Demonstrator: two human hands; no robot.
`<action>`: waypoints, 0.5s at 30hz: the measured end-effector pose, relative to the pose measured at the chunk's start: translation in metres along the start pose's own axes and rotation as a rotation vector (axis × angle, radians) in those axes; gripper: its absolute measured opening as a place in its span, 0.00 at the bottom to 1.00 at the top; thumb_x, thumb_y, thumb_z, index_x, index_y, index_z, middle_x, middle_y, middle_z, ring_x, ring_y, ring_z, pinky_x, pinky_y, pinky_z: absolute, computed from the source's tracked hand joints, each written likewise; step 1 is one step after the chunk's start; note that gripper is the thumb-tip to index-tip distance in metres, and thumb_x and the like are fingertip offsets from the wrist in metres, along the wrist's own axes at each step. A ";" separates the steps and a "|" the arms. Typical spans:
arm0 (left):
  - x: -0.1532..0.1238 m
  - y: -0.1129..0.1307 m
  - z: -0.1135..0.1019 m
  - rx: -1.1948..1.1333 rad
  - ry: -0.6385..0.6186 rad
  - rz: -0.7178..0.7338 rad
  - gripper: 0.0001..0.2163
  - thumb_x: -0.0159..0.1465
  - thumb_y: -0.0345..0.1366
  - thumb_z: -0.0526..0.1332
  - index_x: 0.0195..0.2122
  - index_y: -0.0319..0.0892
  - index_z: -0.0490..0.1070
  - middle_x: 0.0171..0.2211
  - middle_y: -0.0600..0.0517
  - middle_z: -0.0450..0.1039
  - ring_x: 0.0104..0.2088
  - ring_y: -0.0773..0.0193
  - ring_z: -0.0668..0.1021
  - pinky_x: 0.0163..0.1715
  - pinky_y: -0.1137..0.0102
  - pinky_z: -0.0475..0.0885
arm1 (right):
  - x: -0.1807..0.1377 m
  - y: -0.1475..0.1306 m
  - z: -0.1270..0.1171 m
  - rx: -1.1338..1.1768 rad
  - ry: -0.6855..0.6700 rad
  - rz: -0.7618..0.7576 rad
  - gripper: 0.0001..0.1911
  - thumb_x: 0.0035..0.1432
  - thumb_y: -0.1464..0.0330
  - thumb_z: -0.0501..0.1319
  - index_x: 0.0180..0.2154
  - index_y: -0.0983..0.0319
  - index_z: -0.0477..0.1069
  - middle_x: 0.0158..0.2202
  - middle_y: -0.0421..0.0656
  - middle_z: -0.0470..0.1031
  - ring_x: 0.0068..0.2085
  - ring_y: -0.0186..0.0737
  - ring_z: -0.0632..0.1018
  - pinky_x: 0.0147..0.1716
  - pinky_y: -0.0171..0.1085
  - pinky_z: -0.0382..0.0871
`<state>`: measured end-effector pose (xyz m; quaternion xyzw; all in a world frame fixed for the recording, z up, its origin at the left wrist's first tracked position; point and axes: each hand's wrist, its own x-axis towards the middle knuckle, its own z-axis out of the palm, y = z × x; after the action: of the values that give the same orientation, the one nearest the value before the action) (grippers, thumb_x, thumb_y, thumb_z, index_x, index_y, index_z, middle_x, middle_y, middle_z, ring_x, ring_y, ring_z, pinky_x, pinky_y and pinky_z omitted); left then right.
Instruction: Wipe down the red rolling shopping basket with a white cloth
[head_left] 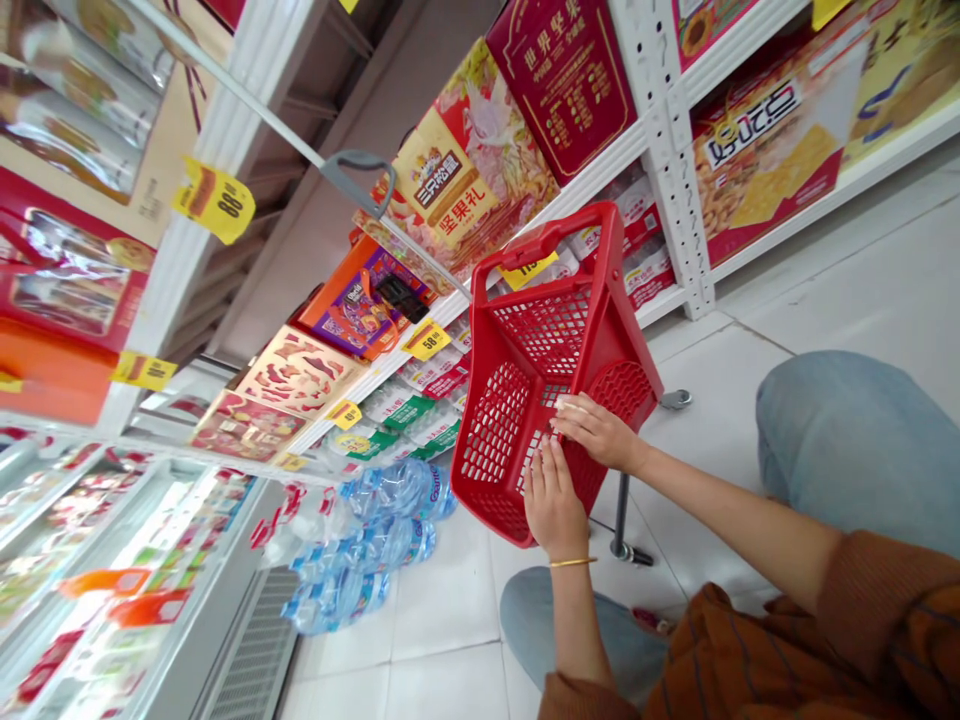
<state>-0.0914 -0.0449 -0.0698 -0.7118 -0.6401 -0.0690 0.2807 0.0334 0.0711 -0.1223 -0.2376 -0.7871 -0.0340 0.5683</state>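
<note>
Head view: the basket (pixel 619 335), red with mesh walls, sits before the person, between the knees (pixel 840 440) and the shelf (pixel 679 170). Its mouth tilts toward the upper left of the view, and its handle (pixel 544 238) is at the end by the shelf.

The left hand (pixel 559 510), with a bracelet (pixel 573 563) at the wrist, lies over the near rim, its fingers straight and close together, tips reaching past the edge. The right hand (pixel 600 432) is just beside it on the same rim, fingers together, with a small white piece (pixel 573 405) at their tips; whether they pinch it or merely press on it, one cannot tell.

Nut boxes (pixel 454 165) line the shelf beyond the basket. Water bottles (pixel 375 540) stand on the tiled floor (pixel 435 650) to the left.
</note>
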 end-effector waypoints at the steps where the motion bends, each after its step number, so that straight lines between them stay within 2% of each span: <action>1: -0.001 -0.001 0.001 0.004 0.002 -0.002 0.30 0.64 0.22 0.48 0.67 0.42 0.47 0.60 0.47 0.65 0.57 0.57 0.71 0.57 0.59 0.68 | 0.002 0.004 -0.001 -0.007 0.002 0.002 0.19 0.66 0.75 0.50 0.56 0.63 0.66 0.53 0.49 0.72 0.65 0.47 0.60 0.61 0.53 0.63; 6: -0.002 -0.003 0.003 -0.003 -0.004 -0.001 0.31 0.64 0.22 0.48 0.67 0.41 0.45 0.60 0.44 0.66 0.56 0.56 0.72 0.55 0.59 0.69 | 0.012 0.019 -0.008 -0.005 0.012 0.017 0.17 0.66 0.75 0.51 0.53 0.63 0.69 0.53 0.50 0.72 0.65 0.46 0.60 0.61 0.54 0.61; 9: 0.001 -0.010 -0.007 -0.069 -0.036 0.051 0.31 0.63 0.21 0.48 0.67 0.39 0.45 0.59 0.42 0.66 0.58 0.56 0.71 0.55 0.59 0.70 | 0.017 0.026 -0.013 0.037 -0.029 0.013 0.17 0.65 0.75 0.51 0.53 0.63 0.69 0.53 0.49 0.72 0.65 0.45 0.60 0.62 0.54 0.60; 11: 0.007 -0.019 -0.020 -0.122 -0.077 0.160 0.29 0.63 0.23 0.49 0.67 0.38 0.48 0.60 0.41 0.64 0.60 0.55 0.68 0.56 0.57 0.69 | 0.019 0.027 -0.015 0.077 -0.054 0.021 0.17 0.66 0.74 0.51 0.53 0.61 0.69 0.53 0.48 0.72 0.64 0.45 0.61 0.62 0.54 0.60; 13: 0.018 -0.030 -0.034 -0.118 -0.119 0.300 0.24 0.65 0.28 0.52 0.63 0.38 0.56 0.63 0.41 0.59 0.64 0.51 0.62 0.59 0.54 0.66 | 0.022 0.025 -0.018 0.127 -0.073 0.042 0.17 0.66 0.73 0.51 0.53 0.60 0.69 0.52 0.48 0.72 0.63 0.44 0.62 0.61 0.55 0.60; 15: 0.034 -0.042 -0.045 -0.118 -0.164 0.523 0.20 0.66 0.32 0.54 0.60 0.39 0.61 0.63 0.43 0.60 0.65 0.51 0.59 0.62 0.50 0.59 | 0.026 0.022 -0.021 0.176 -0.070 0.073 0.16 0.66 0.72 0.52 0.52 0.60 0.70 0.51 0.48 0.73 0.62 0.44 0.65 0.60 0.55 0.62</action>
<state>-0.1139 -0.0358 -0.0037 -0.8712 -0.4500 0.0266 0.1943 0.0550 0.0925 -0.0960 -0.2160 -0.7973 0.0643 0.5599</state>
